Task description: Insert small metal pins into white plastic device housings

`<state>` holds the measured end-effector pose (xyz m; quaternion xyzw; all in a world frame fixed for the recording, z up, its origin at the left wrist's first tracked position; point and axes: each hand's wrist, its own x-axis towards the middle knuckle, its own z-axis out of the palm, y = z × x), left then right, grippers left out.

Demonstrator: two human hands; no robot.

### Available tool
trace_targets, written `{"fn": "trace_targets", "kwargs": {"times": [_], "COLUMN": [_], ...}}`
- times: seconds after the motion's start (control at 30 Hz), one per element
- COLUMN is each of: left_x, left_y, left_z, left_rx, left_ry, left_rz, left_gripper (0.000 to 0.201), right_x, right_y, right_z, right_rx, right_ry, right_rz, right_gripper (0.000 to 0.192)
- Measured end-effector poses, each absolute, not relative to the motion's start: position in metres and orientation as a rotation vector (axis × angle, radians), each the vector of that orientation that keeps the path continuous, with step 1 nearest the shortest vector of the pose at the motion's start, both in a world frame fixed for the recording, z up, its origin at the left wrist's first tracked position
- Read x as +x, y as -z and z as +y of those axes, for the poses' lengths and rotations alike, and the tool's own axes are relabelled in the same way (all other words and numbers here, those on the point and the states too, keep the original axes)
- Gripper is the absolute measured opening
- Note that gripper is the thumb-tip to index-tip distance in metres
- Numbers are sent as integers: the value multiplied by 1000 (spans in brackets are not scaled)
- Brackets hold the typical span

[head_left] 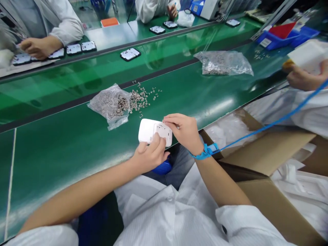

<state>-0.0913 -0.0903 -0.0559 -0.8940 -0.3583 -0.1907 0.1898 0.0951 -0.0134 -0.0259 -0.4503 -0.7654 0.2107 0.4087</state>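
A white plastic casing (146, 129) with rounded corners lies tilted at the near edge of the green bench. My left hand (151, 155) grips it from the near side, its fingers on the recessed panel. At the casing's far right corner, my right hand (183, 128) pinches thumb and fingertips together; whatever is between them is too small to make out. Just beyond the casing, small metal pieces (138, 99) spill from an open clear plastic bag (106, 102). A blue wrist strap (205, 152) circles my right wrist.
A second clear bag (222, 63) of metal pieces lies farther right. Several devices, one being a circuit-faced unit (130, 54), sit beyond the divider near co-workers. An open carton (269, 153) stands at my right, crossed by the strap's blue cord (276, 121). A co-worker's hand (304, 77) holds a white part.
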Motion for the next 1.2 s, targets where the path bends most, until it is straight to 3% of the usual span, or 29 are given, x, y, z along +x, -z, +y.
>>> {"fn": "trace_targets", "kwargs": {"times": [0.37, 0.6, 0.73, 0.93, 1.03, 1.2], "left_x": [-72, -74, -73, -73, -72, -69], "left_y": [55, 60, 54, 47, 47, 35], "left_z": [-83, -82, -84, -87, -88, -89], "left_rx": [-2460, -2470, -2470, -2452, -2471, -2577], "left_ry": [529, 590, 557, 480, 471, 348], "left_rz": [-945, -933, -986, -1102, -1152, -1260], "left_gripper": [33, 31, 30, 34, 39, 45], "right_x": [89, 85, 95, 104, 104, 105], "right_y": [25, 22, 28, 45, 56, 68], "right_z": [-4, 13, 25, -8, -27, -28], "right_rx": [-1214, -1248, -1259, -1010, -984, -931], "right_ry": [-508, -624, -781, -480, -391, -348], "right_rz": [-2121, -2184, -2175, -2071, -2045, -2001], "right_gripper": [10, 10, 20, 7, 21, 25]}}
